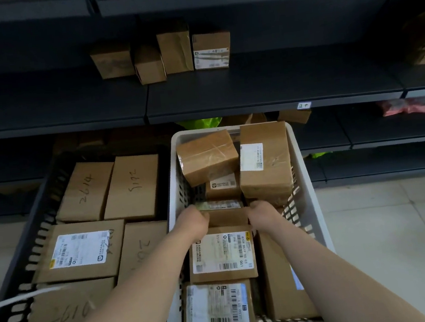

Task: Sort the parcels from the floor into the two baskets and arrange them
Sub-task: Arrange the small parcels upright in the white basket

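Note:
A white basket (313,191) on the right holds several brown cardboard parcels, some with white labels. A black basket (35,250) on the left is filled with flat parcels bearing handwritten numbers. Both my hands reach into the white basket and grip one small brown parcel (227,216) in its middle. My left hand (195,221) holds its left end, my right hand (261,215) its right end. A labelled parcel (223,253) lies just in front of it. A taped parcel (207,156) rests tilted at the basket's far end beside a tall parcel (265,160).
Dark metal shelving (264,94) runs behind the baskets, with several small boxes (162,55) standing on the middle shelf. A pink bag (413,107) lies on a lower shelf at right. Pale tiled floor (399,232) shows to the right of the white basket.

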The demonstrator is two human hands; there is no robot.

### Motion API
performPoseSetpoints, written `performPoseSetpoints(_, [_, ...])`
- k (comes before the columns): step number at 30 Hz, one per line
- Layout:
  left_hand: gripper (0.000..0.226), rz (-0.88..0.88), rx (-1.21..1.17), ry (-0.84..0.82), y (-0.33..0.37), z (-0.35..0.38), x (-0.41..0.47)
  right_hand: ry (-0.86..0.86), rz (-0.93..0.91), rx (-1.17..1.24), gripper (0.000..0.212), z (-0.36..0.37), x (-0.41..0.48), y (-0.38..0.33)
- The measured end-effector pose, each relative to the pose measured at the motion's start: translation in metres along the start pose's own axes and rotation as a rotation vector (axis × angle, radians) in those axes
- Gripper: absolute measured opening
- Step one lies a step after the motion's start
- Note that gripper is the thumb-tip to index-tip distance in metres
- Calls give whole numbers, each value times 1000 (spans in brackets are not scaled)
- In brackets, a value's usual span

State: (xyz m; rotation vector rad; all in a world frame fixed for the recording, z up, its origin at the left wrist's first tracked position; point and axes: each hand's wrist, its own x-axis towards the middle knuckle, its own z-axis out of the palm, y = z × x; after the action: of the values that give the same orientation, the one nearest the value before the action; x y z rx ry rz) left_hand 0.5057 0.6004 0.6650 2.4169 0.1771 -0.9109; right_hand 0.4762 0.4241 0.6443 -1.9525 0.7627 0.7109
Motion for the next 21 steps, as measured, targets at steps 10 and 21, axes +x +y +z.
performPoseSetpoints(10, [37, -100, -91, 24, -3, 11, 23, -53, 95, 395, 27, 13, 8, 9])
performPoseSetpoints(21, [37, -54, 50, 177, -5, 19, 11, -33, 94, 424, 21, 9, -10, 5])
